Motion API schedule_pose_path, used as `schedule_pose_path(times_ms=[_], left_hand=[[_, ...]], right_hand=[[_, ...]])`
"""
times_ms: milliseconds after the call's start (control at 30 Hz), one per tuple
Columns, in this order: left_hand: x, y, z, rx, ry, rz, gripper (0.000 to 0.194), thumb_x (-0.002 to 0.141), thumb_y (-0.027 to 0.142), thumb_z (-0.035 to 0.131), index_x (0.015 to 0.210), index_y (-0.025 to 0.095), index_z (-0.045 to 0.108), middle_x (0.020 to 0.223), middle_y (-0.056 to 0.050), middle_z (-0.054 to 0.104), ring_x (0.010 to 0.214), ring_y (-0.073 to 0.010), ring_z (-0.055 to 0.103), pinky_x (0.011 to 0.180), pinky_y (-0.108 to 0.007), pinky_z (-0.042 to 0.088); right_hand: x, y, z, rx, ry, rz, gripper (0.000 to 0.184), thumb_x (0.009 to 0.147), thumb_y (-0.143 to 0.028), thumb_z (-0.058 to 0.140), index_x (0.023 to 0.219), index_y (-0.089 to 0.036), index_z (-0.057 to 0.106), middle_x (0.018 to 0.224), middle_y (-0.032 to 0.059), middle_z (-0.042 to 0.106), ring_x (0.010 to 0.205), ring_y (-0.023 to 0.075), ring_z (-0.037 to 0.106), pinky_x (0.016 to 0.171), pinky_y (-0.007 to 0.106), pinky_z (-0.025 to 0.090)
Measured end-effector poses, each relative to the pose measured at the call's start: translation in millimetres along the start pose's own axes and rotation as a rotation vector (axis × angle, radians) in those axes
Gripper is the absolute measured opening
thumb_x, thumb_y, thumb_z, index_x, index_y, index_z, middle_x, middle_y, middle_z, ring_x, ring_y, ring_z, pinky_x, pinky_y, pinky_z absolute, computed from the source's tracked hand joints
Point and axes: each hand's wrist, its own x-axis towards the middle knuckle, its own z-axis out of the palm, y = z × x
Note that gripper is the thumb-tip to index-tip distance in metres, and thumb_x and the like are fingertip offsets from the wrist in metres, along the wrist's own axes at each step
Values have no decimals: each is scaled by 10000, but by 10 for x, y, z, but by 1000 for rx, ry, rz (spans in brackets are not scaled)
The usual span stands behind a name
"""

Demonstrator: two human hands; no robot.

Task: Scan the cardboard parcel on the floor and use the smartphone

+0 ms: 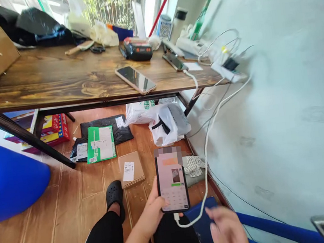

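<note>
Three smartphones show: one in the left hand, one flat near the front edge of the wooden counter, one further back. The left grip is closed round the held phone — thumb over its lit screen, white charging cable plugged into its bottom edge. The right hand is blurred, apart from the phone, beyond the cable, fingers loosely spread. One green-and-white parcel overlaps black ones on the floor.
</note>
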Motion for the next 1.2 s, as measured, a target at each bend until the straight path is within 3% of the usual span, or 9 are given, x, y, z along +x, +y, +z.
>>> schedule_pose_path(times_ms=[33,67,133,200,267,533,733,867,1200], left_hand=[[-44,45,136,26,-7,3,1027,595,147,527,1459,333,4,1309,-87,543,978,-270,618,682,-360,550],[-87,89,251,56,-22,1,1008,587,141,522,1459,312,46,1291,-94,556,965,-267,618,660,-344,550],[-177,147,435,117,-54,1,949,592,122,513,1450,274,135,1268,-101,570,964,-264,610,634,-318,546],[-270,145,588,158,-69,9,915,605,103,499,1444,258,168,1253,-98,578,962,-259,604,626,-310,546],[-362,93,726,172,-79,30,928,611,96,494,1452,255,136,1230,-91,592,931,-247,606,626,-322,553],[-700,-118,1165,264,-54,85,972,632,108,545,1456,261,53,1206,-97,603,848,-214,618,627,-321,560],[-885,-230,1372,330,-29,158,946,668,88,532,1453,360,81,1241,-71,574,891,-200,607,612,-253,524],[-949,-249,1441,329,-53,170,894,648,91,506,1440,346,180,1221,-73,580,881,-201,606,632,-271,521],[-980,-254,1409,285,-94,200,701,677,153,458,1346,297,304,1196,-72,576,906,-216,595,665,-320,526]], right_hand=[[129,-132,16,154,13,17,416,795,-365,629,1192,-289,531,1287,96,556,1189,288,517,1002,522,417],[246,-271,33,308,-69,39,462,792,-393,613,1221,-263,504,1292,109,551,1193,286,515,1016,512,407],[403,-525,44,519,-360,78,521,786,-442,563,1241,-199,494,1274,131,565,1182,293,524,1028,495,398],[444,-697,2,579,-585,71,573,764,-384,584,1291,-211,442,1265,104,574,1165,274,534,1012,471,418],[397,-779,-88,557,-677,35,607,741,-285,606,1313,-235,407,1240,70,591,1138,245,548,1009,449,422],[104,-911,-467,517,-724,-7,657,668,-137,502,1306,-254,396,1169,60,611,1016,238,586,696,338,540],[-17,-906,-583,543,-668,-113,589,708,-142,487,1288,-231,438,1245,48,576,1120,218,530,990,389,427],[-51,-867,-614,583,-729,-111,580,725,-204,499,1297,-253,417,1241,57,575,1103,241,534,881,385,482],[-89,-861,-609,572,-696,-179,558,721,-203,495,1274,-239,432,1144,55,606,1058,224,546,948,391,410]])
